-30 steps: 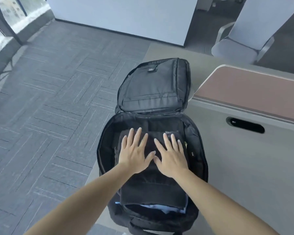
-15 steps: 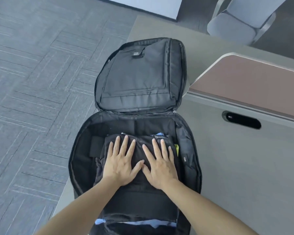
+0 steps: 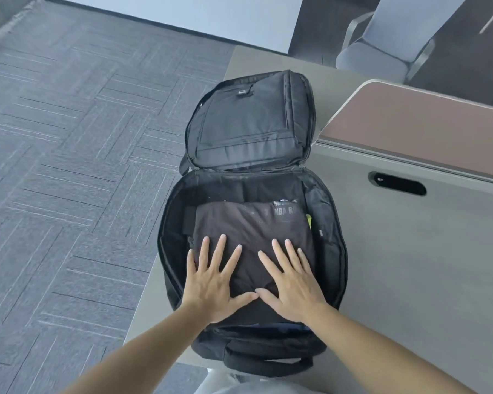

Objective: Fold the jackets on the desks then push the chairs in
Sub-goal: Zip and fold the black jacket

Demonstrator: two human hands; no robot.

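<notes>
Office, carpet tiles (image 3: pixel 69 137), desk (image 3: pixel 410 280), chair (image 3: pixel 382 46)

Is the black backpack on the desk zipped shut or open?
Open. The backpack has its flap flipped back, exposing a folded dark garment inside.

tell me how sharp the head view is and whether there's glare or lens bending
Head view: soft even daylight, no strong glare, faint shadows by the left hand and right hand; the backpack and folded black garment are sharp, its white print slightly smeared; mild wide-angle stretch toward the corners.
</notes>
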